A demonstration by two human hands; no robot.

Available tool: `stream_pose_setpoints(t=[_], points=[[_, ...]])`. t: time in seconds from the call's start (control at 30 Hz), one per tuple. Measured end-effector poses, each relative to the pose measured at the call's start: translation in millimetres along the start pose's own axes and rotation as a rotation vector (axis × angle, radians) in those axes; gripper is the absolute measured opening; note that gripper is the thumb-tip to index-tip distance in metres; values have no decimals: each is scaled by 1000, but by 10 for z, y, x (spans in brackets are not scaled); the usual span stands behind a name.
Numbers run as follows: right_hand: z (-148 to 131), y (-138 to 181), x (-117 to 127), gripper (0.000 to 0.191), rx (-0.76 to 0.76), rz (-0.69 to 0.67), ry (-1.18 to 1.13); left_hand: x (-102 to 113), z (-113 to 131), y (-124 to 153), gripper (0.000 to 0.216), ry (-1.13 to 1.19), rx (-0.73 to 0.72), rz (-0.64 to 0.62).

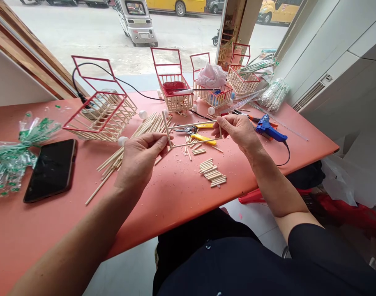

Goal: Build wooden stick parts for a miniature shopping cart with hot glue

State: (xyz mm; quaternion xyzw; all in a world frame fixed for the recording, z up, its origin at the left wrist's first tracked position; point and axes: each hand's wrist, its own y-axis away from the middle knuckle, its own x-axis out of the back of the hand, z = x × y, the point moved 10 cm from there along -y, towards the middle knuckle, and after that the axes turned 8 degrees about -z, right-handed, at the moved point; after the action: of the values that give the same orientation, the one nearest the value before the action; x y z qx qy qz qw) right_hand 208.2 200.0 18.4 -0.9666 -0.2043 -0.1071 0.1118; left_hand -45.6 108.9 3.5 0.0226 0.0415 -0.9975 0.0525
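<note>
A small rectangular frame of thin wooden sticks [195,143] is held up over the table between my two hands. My left hand [141,158] pinches its left side, near an upright stick. At the opposite end, the fingers of my right hand [235,127] close on the right-hand short stick. Yellow-handled wire strippers [208,139] lie behind and below the frame. Short cut sticks [213,172] are lined up on the table nearer to me. A pile of long sticks [149,127] lies behind my left hand, partly hidden by it.
Stick-built miniature carts with red trim, one at left [100,111] and one at centre [177,92], stand along the back. A blue glue gun [271,128] lies right. A phone [50,170] and plastic-wrapped bundles [12,152] occupy the left of the pink table [175,205].
</note>
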Motion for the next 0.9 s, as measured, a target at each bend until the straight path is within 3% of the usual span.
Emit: stream_pose_setpoints(t=[0.2, 0.9], points=[[23, -3, -6, 65, -10, -4, 23, 29, -79, -33, 14, 93, 40, 25], [-45, 37, -159, 66, 33, -66, -4, 166, -22, -35, 14, -27, -22, 103]])
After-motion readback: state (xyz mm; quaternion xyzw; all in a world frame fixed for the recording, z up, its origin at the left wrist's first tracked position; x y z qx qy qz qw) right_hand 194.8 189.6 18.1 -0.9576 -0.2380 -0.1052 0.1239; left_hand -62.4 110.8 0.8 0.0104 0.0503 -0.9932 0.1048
